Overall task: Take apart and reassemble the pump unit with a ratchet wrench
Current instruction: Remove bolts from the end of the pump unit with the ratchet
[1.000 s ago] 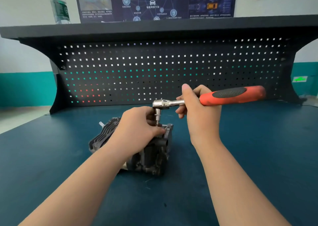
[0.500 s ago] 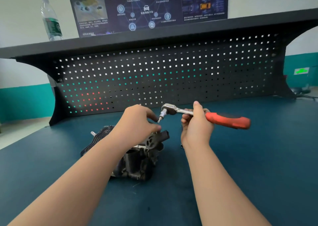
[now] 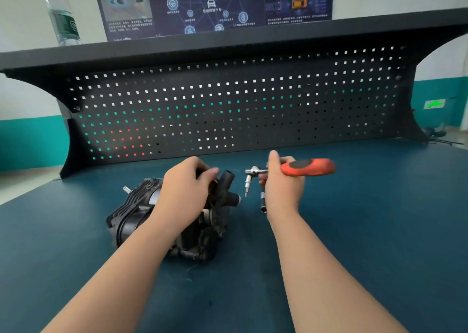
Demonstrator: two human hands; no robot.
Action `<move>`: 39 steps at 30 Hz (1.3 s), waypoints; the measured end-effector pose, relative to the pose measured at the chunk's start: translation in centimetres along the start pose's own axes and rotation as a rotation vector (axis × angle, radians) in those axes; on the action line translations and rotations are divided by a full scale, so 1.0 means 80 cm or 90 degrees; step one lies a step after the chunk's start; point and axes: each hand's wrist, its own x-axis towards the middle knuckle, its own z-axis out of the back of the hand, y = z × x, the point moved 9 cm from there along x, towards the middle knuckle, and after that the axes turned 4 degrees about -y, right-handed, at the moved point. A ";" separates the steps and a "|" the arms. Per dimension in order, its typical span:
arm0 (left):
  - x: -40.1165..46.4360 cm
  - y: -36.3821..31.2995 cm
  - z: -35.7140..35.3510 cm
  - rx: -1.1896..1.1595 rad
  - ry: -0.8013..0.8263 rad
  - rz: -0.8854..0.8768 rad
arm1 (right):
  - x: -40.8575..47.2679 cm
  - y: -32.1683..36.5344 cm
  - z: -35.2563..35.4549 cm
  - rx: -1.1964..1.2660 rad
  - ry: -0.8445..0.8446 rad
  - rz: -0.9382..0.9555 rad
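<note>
The pump unit (image 3: 162, 221), a dark ribbed casting with black pipe stubs, lay on the blue bench top (image 3: 379, 231) at lower centre-left of the frame. The left hand (image 3: 184, 188) rested over its upper part, fingers curled round the casting near the upright black stub at its right end.

The right hand (image 3: 281, 188), just right of centre, gripped the ratchet wrench (image 3: 291, 169) where the metal shank meets the handle. The orange and black handle pointed toward the right of the frame and was blurred. The chrome head lay to the left of the hand, with a short bit or socket hanging down from it. The bit tip was clear of the pump unit, in the gap just right of the pipe stubs. A second slim dark socket piece (image 3: 263, 202) showed below the right hand's fingers; whether the hand held it or it stood on the bench could not be told.

Behind the bench stood a black perforated back panel (image 3: 228, 104) under a dark shelf (image 3: 228, 44). A clear water bottle (image 3: 63, 16) stood on the shelf at upper left, and a dark poster (image 3: 212, 3) hung on the wall at top centre.
</note>
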 end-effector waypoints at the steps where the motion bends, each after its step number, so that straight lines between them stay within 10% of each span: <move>1: 0.001 0.005 0.007 -0.024 -0.026 0.011 | -0.004 0.003 -0.013 -0.072 0.069 0.054; 9: 0.007 0.058 0.023 -0.412 -0.119 0.208 | -0.026 -0.022 -0.052 -0.303 0.286 0.161; 27: -0.008 0.063 -0.034 -1.145 0.114 0.611 | -0.058 -0.068 -0.049 -0.489 0.577 0.093; 33: 0.001 0.064 -0.020 -0.930 0.095 0.446 | -0.042 -0.037 -0.048 -0.549 0.472 0.185; 36: 0.004 0.057 -0.006 -0.765 0.040 0.313 | -0.050 0.026 -0.055 -0.292 0.295 0.197; 39: 0.005 0.057 0.009 -0.632 -0.032 0.225 | -0.105 0.038 -0.092 -0.270 0.391 0.139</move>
